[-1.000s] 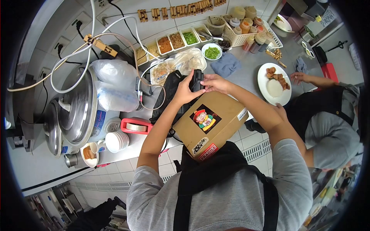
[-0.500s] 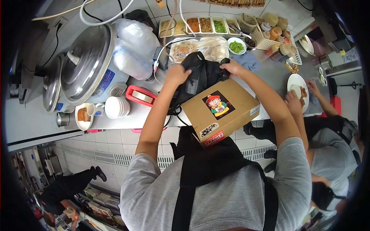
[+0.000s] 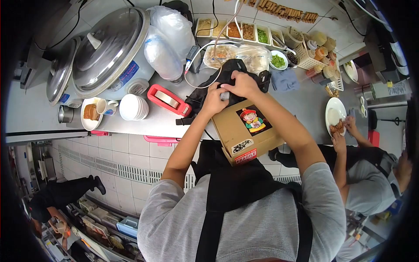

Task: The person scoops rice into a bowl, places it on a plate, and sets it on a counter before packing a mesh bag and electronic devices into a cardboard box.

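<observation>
My left hand (image 3: 215, 99) and my right hand (image 3: 244, 85) meet over a black bag (image 3: 237, 66) with straps on the steel counter. Fingers of both are closed and nearly touching. A small grey, rounded piece (image 3: 224, 95) shows at my left fingers; what it is I cannot tell. The right thumb and fingers pinch close above it, their tips partly hidden. In front of the bag sits a brown cardboard box (image 3: 235, 126) with a cartoon sticker and a red FRAGILE label, its right side under my right forearm. A white cable (image 3: 188, 78) loops beside the bag.
A red tape dispenser (image 3: 169, 100), stacked white bowls (image 3: 133, 107) and a large lidded pot (image 3: 109, 52) stand left. Behind are topping trays (image 3: 248, 31) and a bowl of chopped greens (image 3: 278, 60). At right, another person's hands (image 3: 345, 133) handle food on a white plate (image 3: 332, 109).
My hands have come together from the bag's two sides, the right one moving left across it. The bag lies flatter. The view has shifted slightly.
</observation>
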`<control>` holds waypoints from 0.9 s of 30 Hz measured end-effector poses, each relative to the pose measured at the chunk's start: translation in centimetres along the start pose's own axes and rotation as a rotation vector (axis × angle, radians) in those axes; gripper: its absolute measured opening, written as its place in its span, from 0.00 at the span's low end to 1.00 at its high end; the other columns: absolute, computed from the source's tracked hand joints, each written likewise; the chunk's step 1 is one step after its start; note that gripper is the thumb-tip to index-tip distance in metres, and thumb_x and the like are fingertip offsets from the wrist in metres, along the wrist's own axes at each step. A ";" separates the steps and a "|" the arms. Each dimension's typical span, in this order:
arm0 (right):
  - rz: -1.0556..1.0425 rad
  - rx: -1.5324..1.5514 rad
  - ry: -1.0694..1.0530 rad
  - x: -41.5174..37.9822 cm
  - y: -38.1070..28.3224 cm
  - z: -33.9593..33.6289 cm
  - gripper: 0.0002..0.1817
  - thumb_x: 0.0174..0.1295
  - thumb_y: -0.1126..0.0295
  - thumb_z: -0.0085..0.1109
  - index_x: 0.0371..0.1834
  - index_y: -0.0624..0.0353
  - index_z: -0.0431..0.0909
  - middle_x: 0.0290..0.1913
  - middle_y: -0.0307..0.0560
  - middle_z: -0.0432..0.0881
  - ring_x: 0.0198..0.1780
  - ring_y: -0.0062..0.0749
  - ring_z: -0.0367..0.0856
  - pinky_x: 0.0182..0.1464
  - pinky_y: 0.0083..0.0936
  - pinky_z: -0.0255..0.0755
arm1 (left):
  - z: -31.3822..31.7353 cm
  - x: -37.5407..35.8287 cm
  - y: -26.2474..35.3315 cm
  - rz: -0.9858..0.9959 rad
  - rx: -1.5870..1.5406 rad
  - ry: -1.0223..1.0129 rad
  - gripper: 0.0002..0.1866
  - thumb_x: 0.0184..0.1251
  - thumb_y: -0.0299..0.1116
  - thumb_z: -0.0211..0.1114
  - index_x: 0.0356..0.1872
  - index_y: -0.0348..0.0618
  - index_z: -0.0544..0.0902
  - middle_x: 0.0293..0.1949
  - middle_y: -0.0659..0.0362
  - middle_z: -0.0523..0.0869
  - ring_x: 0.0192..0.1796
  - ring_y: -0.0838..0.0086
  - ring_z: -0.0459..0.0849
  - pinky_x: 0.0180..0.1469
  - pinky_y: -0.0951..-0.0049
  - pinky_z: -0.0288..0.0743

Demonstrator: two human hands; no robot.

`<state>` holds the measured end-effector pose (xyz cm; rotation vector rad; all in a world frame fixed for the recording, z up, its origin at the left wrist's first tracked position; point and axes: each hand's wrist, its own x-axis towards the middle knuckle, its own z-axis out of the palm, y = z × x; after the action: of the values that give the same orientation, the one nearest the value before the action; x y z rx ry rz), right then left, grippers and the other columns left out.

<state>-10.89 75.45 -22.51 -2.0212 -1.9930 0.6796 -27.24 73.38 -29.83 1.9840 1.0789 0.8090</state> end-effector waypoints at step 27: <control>0.443 0.695 -0.242 0.1 2.6 -0.8 0.33 0.48 0.45 0.64 0.48 0.63 0.79 0.41 0.58 0.82 0.42 0.46 0.82 0.43 0.34 0.74 | -0.9 3.5 -0.2 -0.110 0.206 0.037 0.34 0.33 0.40 0.73 0.48 0.37 0.77 0.44 0.43 0.82 0.49 0.52 0.81 0.51 0.62 0.75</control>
<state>-8.26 75.49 -23.01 -1.9721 -1.1272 1.5173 -26.51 76.78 -28.88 2.0636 1.3265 0.7024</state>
